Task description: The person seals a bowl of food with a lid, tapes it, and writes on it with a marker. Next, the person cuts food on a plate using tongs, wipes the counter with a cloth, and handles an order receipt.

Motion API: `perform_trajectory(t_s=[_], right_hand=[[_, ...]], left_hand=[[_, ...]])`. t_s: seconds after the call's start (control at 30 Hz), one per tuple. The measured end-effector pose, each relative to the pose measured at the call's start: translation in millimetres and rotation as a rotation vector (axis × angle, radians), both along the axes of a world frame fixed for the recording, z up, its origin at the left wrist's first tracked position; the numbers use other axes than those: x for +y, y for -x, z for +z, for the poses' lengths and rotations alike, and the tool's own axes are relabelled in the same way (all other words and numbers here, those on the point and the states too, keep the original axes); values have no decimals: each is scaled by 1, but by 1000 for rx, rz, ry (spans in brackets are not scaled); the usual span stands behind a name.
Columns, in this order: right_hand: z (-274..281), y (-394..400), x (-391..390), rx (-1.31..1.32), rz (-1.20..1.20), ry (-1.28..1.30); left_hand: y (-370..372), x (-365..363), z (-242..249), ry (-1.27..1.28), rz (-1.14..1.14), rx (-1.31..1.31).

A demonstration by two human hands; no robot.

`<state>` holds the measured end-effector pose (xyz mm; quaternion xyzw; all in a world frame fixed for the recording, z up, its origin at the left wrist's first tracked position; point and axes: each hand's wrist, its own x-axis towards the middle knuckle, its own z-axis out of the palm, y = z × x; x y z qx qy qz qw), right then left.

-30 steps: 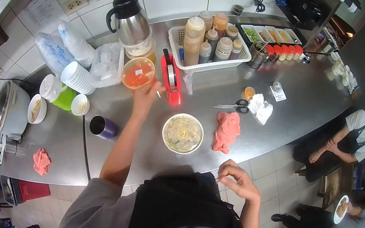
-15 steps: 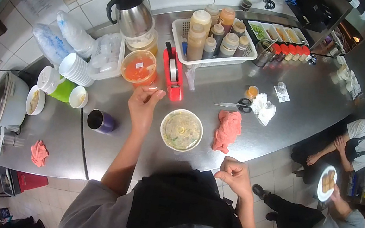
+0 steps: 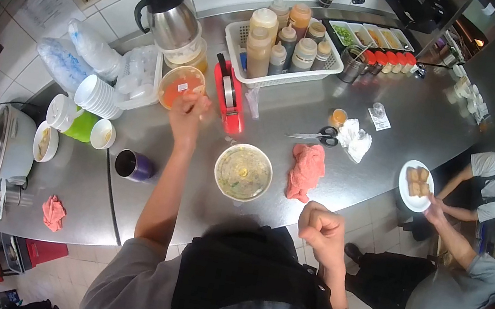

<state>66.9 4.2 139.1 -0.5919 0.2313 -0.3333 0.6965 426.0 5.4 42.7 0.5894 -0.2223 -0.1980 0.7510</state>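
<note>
Head view | round tub of orange contents [image 3: 171, 87] is set on worktop [image 3: 281, 113], just beyond nearer left hand [image 3: 186, 118] | its fingers are bent at rim; grip cannot be told | right hand [image 3: 322, 228] is curled closed

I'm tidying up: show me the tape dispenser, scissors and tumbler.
Red tape dispenser [image 3: 233, 112], head view: its body.
Black-handled scissors [image 3: 321, 136], head view: near the pivot.
Purple tumbler [image 3: 143, 167], head view: its side.

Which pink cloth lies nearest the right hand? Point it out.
The pink cloth just right of the filled bowl, close to the right hand. The other pink cloth lies far left, past the purple cup.
</note>
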Motion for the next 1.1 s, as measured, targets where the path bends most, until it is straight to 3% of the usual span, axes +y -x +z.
perform_trajectory(t_s=[0.13, 0.2, 0.27, 0.33, 0.37, 0.43, 0.5, 0.57, 0.67, 0.73, 0.8, 0.87, 0.9, 1.0, 1.07, 1.1], right_hand=[[-28, 16, -12, 13, -106, -32], [-55, 28, -12, 343, -215, -67], [-92, 30, -9, 379, -230, -100], [-135, 31, -8, 611, -257, 59], [-149, 21, -4, 806, -325, 255], [-169, -9, -1, 1032, -296, 461], [-191, -38, -1, 1077, -277, 570], [-203, -58, -4, 1012, -343, 661], [-202, -57, -10, 1012, -256, 619], [-206, -56, -10, 1008, -237, 635], [-204, -56, -12, 1001, -244, 625], [-200, -56, -11, 1026, -217, 627], [-197, -56, -12, 1055, -197, 620], [-197, -54, -12, 1062, -198, 608], [-201, -53, -10, 1066, -213, 605], [-203, -55, -11, 1059, -228, 610]], left_hand=[[9, 36, 32, -51, 94, -5], [12, 51, 25, -61, 98, 11], [13, 61, 1, -87, 62, -100], [17, 59, -28, -139, 107, -164], [21, 53, -48, -183, 144, -233], [31, 49, -117, -215, -69, -77], [52, 43, -146, -265, -182, -64], [64, 38, -147, -231, -170, 73], [64, 41, -135, -290, -164, 17], [68, 42, -124, -688, 66, -789], [72, 41, -115, -815, 50, -803], [76, 44, -111, -884, -28, -1156], [69, 45, -110, -879, -25, -1155], [37, 48, -109, -672, -121, -1012], [35, 51, -92, -435, -586, 110], [62, 54, -66, -642, -477, 137]])
